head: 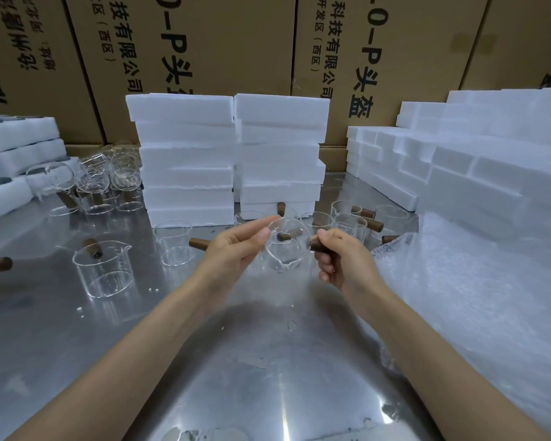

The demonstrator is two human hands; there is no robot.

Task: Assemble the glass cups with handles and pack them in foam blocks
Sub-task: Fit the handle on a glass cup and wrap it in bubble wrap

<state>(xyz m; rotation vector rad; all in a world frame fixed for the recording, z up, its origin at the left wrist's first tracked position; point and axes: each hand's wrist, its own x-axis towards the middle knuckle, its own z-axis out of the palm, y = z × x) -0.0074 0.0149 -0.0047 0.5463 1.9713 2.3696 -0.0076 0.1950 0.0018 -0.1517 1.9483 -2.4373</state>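
A clear glass cup [286,246] with a pouring spout is held above the steel table [236,361], tilted with its mouth toward me. My left hand [233,253] holds its left rim between thumb and fingers. My right hand [341,259] grips the brown wooden handle [316,245] at the cup's right side. Behind the hands stand two stacks of white foam blocks [226,157]. Several more glass cups [347,221] with loose wooden handles stand just beyond my hands.
A finished cup with handle [104,268] and a bare cup [175,243] stand at left, more cups [105,183] farther back. Foam trays [16,148] at far left, stepped foam piles [458,163] at right, bubble wrap [477,281] near right. Cardboard boxes [236,43] wall the back.
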